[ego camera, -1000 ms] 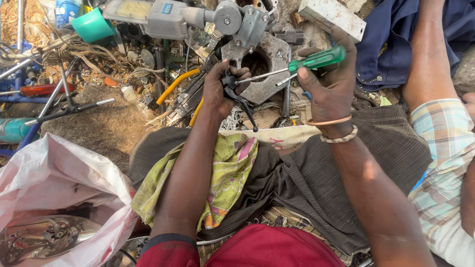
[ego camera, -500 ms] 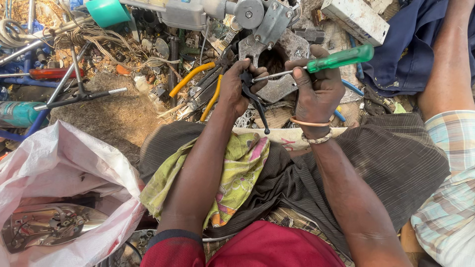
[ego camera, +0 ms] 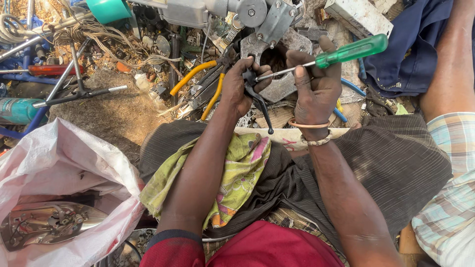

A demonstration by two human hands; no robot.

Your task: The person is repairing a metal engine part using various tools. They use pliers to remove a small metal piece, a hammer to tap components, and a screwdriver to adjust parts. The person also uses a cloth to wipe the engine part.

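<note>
Work in hand: we hold a small black part over our lap, screwdriver tip set against it.
Progress: part looks whole; nothing visibly freed yet, we judge.
Left hand: grip curled tight around the black part.
Right hand: grip clenched on the green-handled screwdriver.
Nearby: yellow-handled pliers on the scrap-strewn ground.

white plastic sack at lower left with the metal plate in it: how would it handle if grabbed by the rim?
The white plastic sack is crumpled and slumped, so it is probably floppy and would fold rather than hold shape. The shiny metal plate inside looks solid, so the load likely sags low and shifts. The thin film might tear on the plate's edges.
</note>
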